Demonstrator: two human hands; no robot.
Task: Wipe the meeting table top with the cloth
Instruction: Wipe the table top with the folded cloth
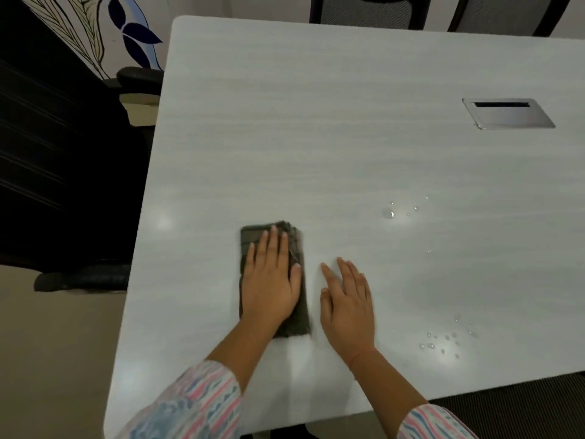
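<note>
A dark grey folded cloth (296, 321) lies flat on the pale meeting table top (316, 137), near its front edge. My left hand (270, 277) presses down on the cloth with straight fingers. My right hand (348, 304) rests flat on the bare table just right of the cloth, fingers straight, holding nothing. Water droplets (443, 343) lie on the table at the lower right. More water droplets (392, 213) sit right of the cloth, further back.
A metal cable port lid (509, 114) is set into the table at the right. A black office chair (63, 169) stands off the table's left edge. Two more chair backs (370, 11) stand beyond the far edge.
</note>
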